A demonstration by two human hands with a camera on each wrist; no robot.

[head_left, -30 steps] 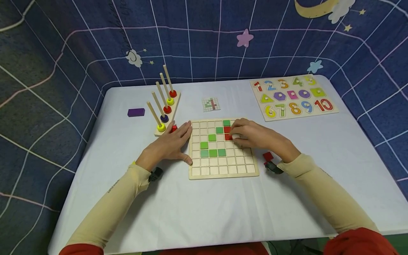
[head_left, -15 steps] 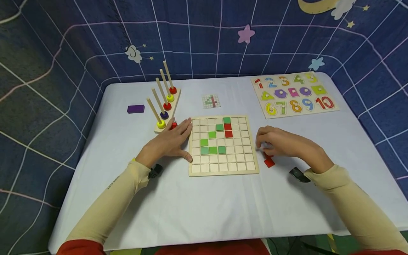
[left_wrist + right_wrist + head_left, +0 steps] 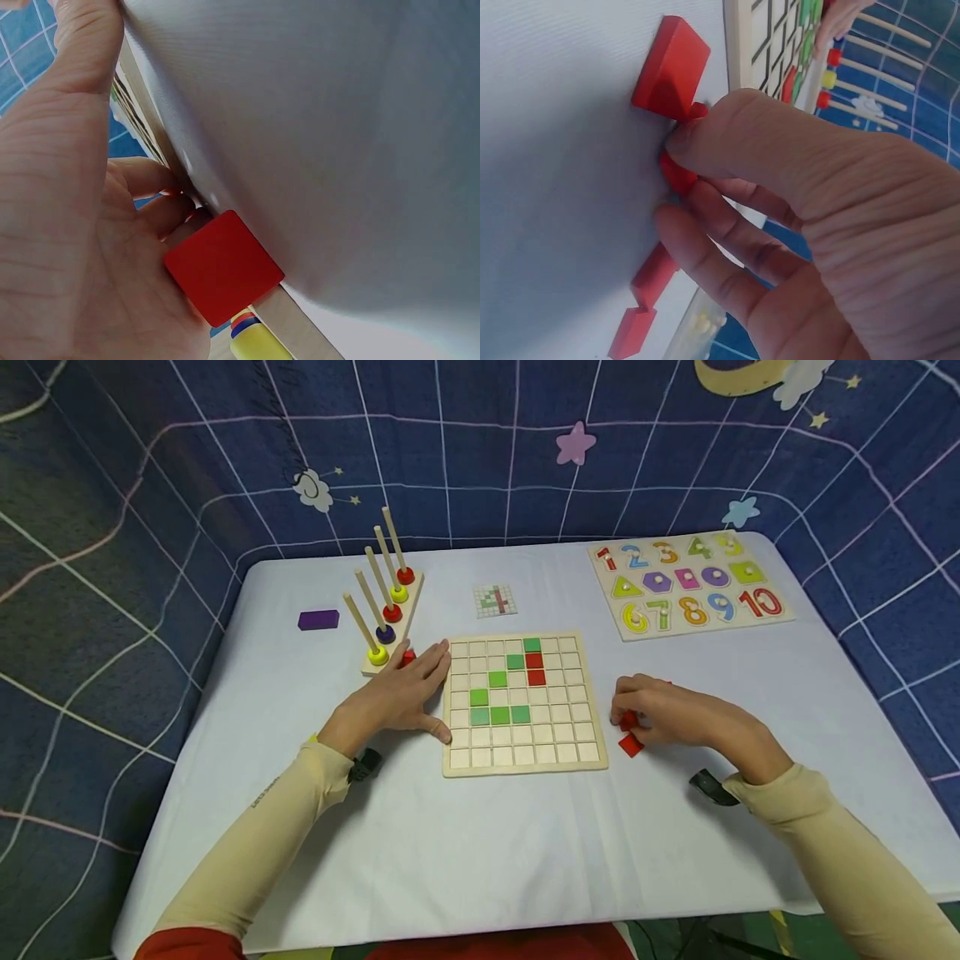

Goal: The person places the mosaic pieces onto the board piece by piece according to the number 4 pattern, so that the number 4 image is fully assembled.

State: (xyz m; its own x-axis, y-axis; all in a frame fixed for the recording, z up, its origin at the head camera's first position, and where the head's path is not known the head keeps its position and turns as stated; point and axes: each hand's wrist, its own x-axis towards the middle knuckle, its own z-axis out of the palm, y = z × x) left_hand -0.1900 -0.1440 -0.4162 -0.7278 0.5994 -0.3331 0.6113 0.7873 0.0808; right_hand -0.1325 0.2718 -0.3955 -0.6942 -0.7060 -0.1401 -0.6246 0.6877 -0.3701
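My left hand [image 3: 393, 702] rests with fingers extended along the left edge of a wooden grid board [image 3: 525, 758]. Green tiles [image 3: 479, 697] and two red tiles [image 3: 534, 668] lie in the board's squares. A red block [image 3: 225, 268] sits on the table beside the left palm; in the head view the hand partly hides it. Right of the board, my right hand [image 3: 675, 714] pinches a red tile [image 3: 676, 172] between thumb and fingers, low over the tablecloth. Another red tile [image 3: 671, 66] lies close to the thumb, and more red tiles [image 3: 654, 274] lie past the fingers.
A peg stand [image 3: 408, 610] with coloured rings stands at the back left, near a purple block [image 3: 318, 620]. Behind the board lies a small pattern card [image 3: 495, 601]. A number-and-shape puzzle board [image 3: 690, 620] lies at the back right. A dark blue curtain [image 3: 480, 460] surrounds the table.
My right hand has left the board's upper right squares, moved right to the red tiles on the table and taken hold of one. The left hand stays at the board's edge.
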